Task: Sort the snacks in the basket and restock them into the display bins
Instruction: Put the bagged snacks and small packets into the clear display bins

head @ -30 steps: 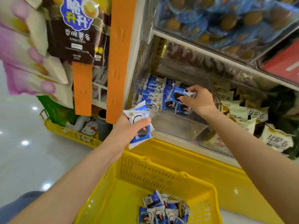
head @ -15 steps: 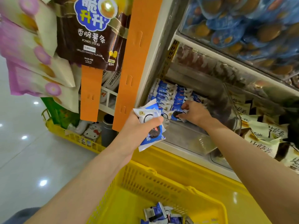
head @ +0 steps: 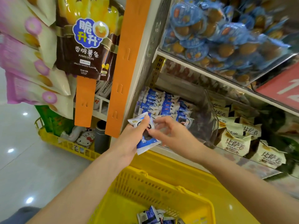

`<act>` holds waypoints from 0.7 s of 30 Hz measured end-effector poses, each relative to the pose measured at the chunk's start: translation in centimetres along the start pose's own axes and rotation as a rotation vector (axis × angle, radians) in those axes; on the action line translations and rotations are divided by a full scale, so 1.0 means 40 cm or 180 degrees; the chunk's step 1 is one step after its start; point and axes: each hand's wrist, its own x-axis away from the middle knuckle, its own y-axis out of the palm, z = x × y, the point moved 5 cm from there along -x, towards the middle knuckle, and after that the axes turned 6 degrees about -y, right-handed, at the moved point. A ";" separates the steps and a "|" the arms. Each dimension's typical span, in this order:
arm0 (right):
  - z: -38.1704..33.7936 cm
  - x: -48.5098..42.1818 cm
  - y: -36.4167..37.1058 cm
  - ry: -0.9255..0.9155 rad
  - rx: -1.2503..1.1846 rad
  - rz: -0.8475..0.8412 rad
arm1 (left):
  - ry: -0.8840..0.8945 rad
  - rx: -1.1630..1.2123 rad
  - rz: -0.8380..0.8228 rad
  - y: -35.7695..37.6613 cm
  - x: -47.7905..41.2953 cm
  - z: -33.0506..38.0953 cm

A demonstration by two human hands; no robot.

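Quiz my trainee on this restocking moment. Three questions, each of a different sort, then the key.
1. True or false: the left hand holds blue-and-white packets.
2. Multiple choice: just right of the clear bin lie: A) silver cans; B) beige packets; C) pink bags.
3. Fill in: the basket below the hands is ___ in colour.

Key: 1 true; 2 B; 3 yellow.
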 end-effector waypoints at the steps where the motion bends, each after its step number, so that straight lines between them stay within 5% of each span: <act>1: -0.006 0.015 0.014 0.0077 0.0015 -0.0051 | 0.0005 -0.0046 0.0029 0.005 0.004 -0.002; 10: -0.004 0.050 0.020 0.0425 -0.0709 0.0006 | -0.0046 0.0119 -0.0102 0.017 0.039 -0.015; 21: 0.037 0.030 -0.153 0.1133 -0.1324 0.0938 | 0.0470 -0.0628 -0.0034 0.010 0.022 0.006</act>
